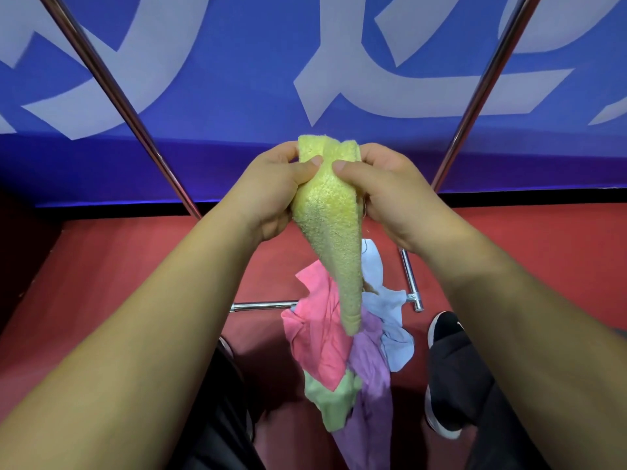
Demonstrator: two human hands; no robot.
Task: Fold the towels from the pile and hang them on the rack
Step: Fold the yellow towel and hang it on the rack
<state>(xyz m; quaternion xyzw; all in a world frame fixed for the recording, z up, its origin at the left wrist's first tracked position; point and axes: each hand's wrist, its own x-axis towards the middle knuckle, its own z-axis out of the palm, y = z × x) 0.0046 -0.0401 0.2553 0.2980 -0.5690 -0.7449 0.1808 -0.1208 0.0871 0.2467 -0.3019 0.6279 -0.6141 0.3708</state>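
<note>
The floor was red, and behind it, from 9 through 12 to 3 o'clock, hung a blue backdrop bearing large pale shapes cut off by the frame. Two shiny rack poles slanted up toward 11 and 1 o'clock, their tops out of view. A short base bar of the rack lay on the floor, its inner end hidden under the towel pile.

At centre, the left hand and the right hand both pinched the top of a yellow towel, thumbs on its near face, the other fingers hidden behind it. The towel hung narrowing toward 6 o'clock, covering part of the pile of pink, purple, pale blue and green cloths on the floor. A black shoe stood at 5 o'clock; its counterpart was mostly hidden by the left forearm.
</note>
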